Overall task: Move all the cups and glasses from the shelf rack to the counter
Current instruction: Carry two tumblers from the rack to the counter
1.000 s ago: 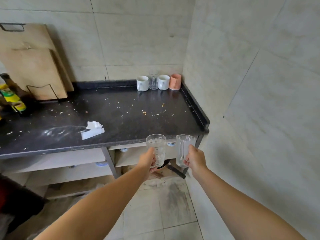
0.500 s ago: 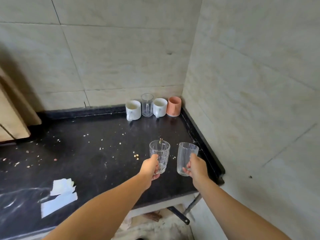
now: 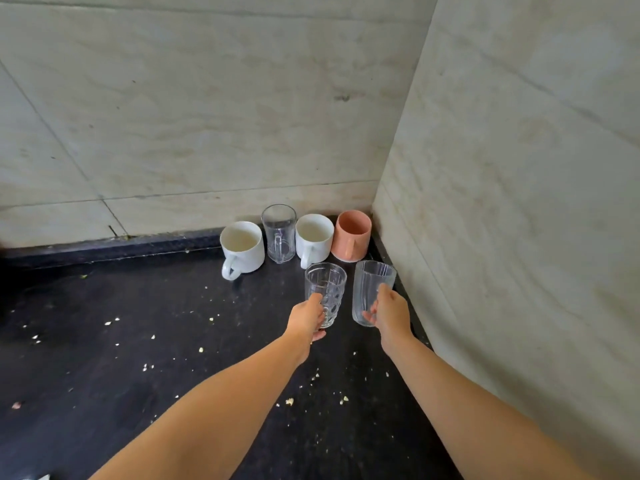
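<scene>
My left hand [image 3: 306, 318] grips a clear dimpled glass [image 3: 325, 289] near its base. A clear ribbed glass [image 3: 370, 289] is held upright in my right hand [image 3: 389, 313]. Both glasses hover just above the black counter [image 3: 138, 341], close in front of a row at the back corner. That row holds a white mug [image 3: 242, 247], a clear glass mug [image 3: 278, 233], a second white mug [image 3: 313, 240] and a pink cup [image 3: 353, 235]. The shelf rack is out of view.
Tiled walls close the counter at the back and on the right, with a raised black rim [image 3: 104, 247] along them. Pale crumbs are scattered over the counter top.
I have stepped closer and both hands have carried the glasses forward over the counter, from beyond its front edge to just in front of the row of cups.
</scene>
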Demonstrator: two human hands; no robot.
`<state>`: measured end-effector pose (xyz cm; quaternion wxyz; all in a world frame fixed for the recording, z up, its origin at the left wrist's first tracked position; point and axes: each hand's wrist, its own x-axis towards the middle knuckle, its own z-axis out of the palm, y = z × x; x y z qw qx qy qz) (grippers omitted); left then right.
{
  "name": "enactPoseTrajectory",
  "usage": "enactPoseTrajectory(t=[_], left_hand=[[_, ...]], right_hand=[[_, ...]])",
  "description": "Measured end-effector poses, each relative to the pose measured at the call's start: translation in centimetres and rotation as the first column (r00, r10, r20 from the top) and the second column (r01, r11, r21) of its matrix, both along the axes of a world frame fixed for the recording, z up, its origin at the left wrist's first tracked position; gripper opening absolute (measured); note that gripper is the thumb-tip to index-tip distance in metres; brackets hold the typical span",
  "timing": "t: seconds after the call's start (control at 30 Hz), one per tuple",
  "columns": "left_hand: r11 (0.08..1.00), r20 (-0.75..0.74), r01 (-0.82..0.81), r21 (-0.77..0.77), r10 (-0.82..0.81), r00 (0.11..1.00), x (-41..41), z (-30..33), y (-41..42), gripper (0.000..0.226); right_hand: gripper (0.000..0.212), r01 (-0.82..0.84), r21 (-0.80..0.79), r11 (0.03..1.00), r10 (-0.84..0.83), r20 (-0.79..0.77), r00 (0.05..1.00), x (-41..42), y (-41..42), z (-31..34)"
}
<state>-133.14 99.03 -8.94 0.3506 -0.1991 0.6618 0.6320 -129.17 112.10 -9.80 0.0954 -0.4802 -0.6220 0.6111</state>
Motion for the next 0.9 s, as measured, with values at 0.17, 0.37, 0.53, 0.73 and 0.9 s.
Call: enactPoseTrajectory(t=[0.17, 0.37, 0.53, 0.73, 0.9], left_hand=[[0.997, 0.016, -0.071, 0.024, 0.071, 0.997, -3.6, -1.5, 4.0, 0.034], [0.992, 0.019, -0.110, 0.057, 0.109, 0.994, -5.2, -3.8, 6.2, 0.025], [0.992, 0.016, -0.117, 0.053, 0.116, 0.993, -5.9, -5.2, 7.1, 0.026], [0.988, -0.042, -0.149, 0.035, 0.150, 0.988, -5.6, -5.6, 7.6, 0.032], [0.996, -0.064, -0.085, 0.004, 0.085, 0.994, -5.9, -5.5, 7.3, 0.023]], right_hand=[[0.026, -0.033, 0.055, 0.998, 0.036, -0.056, 0.998, -4.0, 2.4, -1.9], [0.026, -0.010, 0.074, 0.997, 0.019, -0.127, 0.992, -5.5, 3.7, -3.2], [0.030, -0.022, 0.142, 0.990, 0.042, -0.136, 0.990, -5.6, 3.9, -3.7], [0.038, -0.199, 0.228, 0.953, 0.207, -0.014, 0.978, -4.1, 4.0, -4.6], [0.040, -0.252, 0.216, 0.943, 0.250, 0.035, 0.968, -4.0, 4.2, -4.1]])
